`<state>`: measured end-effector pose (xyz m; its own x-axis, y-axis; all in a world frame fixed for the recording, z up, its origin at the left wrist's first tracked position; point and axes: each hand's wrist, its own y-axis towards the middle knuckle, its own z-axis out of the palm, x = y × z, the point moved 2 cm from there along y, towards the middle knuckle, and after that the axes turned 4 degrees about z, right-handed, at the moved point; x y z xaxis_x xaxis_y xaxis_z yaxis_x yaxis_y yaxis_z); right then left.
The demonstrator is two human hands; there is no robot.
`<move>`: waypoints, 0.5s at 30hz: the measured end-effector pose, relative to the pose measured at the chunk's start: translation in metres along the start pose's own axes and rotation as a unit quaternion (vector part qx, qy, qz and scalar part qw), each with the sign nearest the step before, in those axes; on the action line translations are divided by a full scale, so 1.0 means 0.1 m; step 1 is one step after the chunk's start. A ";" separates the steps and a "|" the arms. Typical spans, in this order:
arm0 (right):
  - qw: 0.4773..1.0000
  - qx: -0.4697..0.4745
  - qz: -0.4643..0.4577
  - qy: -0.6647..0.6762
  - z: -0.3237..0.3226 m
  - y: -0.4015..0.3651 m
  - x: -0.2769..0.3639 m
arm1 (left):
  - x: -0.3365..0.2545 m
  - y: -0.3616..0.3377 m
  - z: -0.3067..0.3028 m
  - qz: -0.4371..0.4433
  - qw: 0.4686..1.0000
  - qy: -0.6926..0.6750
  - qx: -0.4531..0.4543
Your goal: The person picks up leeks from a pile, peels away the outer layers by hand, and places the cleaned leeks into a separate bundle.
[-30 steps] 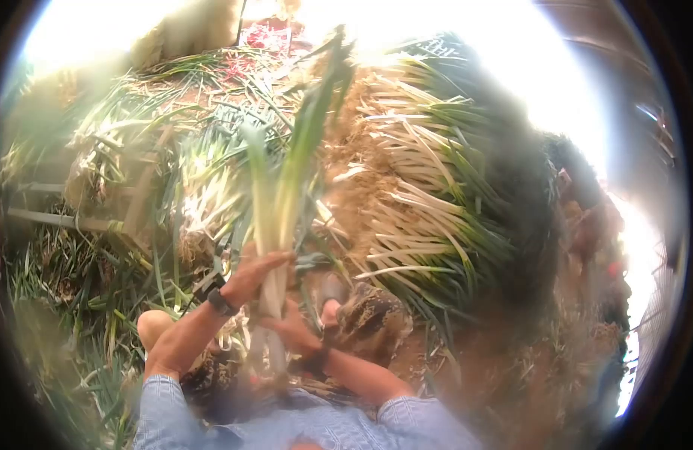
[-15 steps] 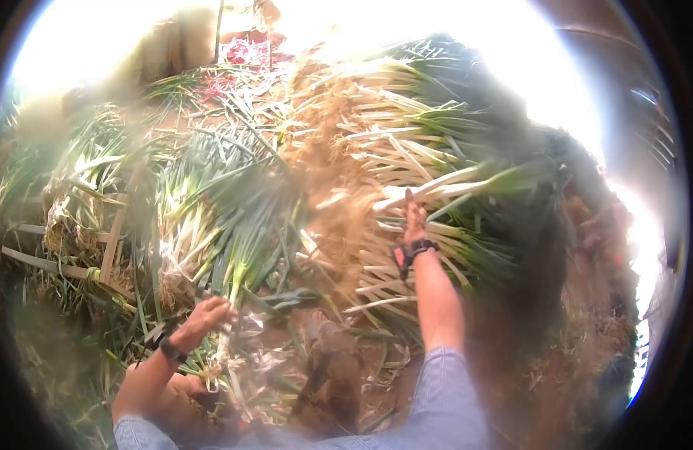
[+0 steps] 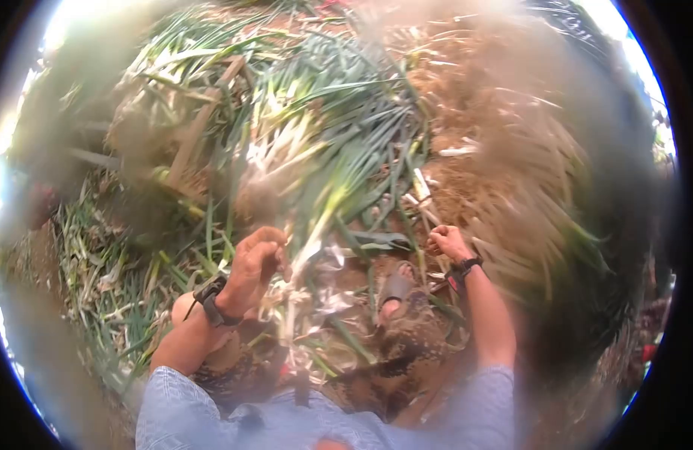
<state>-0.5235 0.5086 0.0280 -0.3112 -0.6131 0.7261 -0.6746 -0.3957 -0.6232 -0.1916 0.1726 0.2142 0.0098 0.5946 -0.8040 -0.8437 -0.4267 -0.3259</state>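
Observation:
My left hand (image 3: 258, 264) is curled with its fingers bent inward, beside a long green onion (image 3: 310, 241) that has a white stalk and green leaves. Whatever its fingers may hold is too blurred to make out. Over the ground to the right, my right hand (image 3: 450, 242) is closed, and nothing shows sticking out of it. Just beyond its fingers lie a few white stalk pieces (image 3: 421, 189). A pile of unpeeled green onions (image 3: 339, 127) lies in front, leaves toward the right. The cleaned green onions (image 3: 522, 202) on the right are smeared.
A wooden frame (image 3: 193, 139) stands at the left among green onions. Loose leaves and peelings (image 3: 114, 277) cover the ground on that side. My sandalled foot (image 3: 396, 289) rests between my hands. Dry roots (image 3: 466, 97) lie along the right-hand pile.
My right hand has left the green onion on the right-hand pile, drawn back and closed. My left hand has curled near the green onion in front. The view has tilted down and turned left.

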 end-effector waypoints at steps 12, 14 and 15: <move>0.992 -0.074 -0.050 -0.092 3.41 1.29 0.10 | -0.34 -0.20 -0.27 -0.020 0.995 -0.013 -0.098; 0.993 -0.117 -0.016 0.001 3.56 1.39 0.01 | -0.38 -0.26 -0.35 -0.031 0.996 -0.003 -0.087; 0.997 -0.080 -0.011 -0.007 3.53 1.39 0.06 | -0.42 -0.28 -0.38 -0.053 0.994 -0.002 -0.094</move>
<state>-0.3826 0.2085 -0.1568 -0.2861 -0.6148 0.7349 -0.7793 -0.2970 -0.5518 -0.1476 0.1337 0.2380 0.0907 0.6455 -0.7583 -0.7234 -0.4807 -0.4956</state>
